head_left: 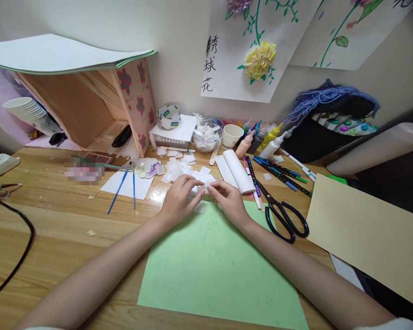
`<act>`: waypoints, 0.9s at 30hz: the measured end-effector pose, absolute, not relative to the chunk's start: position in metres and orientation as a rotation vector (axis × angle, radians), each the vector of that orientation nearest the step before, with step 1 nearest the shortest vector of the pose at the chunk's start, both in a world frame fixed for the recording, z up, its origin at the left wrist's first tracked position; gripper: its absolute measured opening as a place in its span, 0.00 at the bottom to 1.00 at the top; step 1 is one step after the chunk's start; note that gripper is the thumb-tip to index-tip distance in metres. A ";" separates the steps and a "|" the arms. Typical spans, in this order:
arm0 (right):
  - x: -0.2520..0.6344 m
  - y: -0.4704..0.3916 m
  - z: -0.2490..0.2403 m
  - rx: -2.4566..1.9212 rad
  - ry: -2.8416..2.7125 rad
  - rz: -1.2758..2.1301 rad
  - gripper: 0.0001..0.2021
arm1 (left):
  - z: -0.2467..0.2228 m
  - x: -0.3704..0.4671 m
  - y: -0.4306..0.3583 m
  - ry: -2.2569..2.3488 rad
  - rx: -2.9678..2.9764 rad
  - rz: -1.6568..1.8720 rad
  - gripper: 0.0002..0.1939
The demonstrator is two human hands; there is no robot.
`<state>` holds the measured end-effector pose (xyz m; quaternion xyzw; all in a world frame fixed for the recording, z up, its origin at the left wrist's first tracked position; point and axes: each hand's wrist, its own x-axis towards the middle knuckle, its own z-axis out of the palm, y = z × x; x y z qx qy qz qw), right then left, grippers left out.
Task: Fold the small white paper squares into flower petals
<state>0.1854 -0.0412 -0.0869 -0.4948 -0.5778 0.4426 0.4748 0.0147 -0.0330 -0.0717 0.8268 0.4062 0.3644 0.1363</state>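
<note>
My left hand (181, 200) and my right hand (229, 200) meet above the top edge of a green sheet (223, 266). Fingers of both hands are pinched around a small white paper piece (207, 188), whose exact shape is too small to make out. Just behind them lies a loose pile of white paper scraps (177, 168). A partly rolled white paper (238, 172) rests to the right of the pile. Black-handled scissors (282, 213) lie right of my right hand, over the green sheet's upper right corner.
Paintbrushes (119, 190) and a palette (146, 168) lie at the left on white paper. Behind stand a bowl of scraps (206, 137), a paper cup (231, 136) and paint bottles (245, 145). Markers (278, 172) and a beige sheet (368, 233) are at the right; a pink box (134, 105) stands back left.
</note>
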 end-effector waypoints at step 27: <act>0.188 -0.039 -0.085 -1.136 -1.385 1.221 0.09 | -0.075 0.013 -0.030 1.106 2.269 1.018 0.11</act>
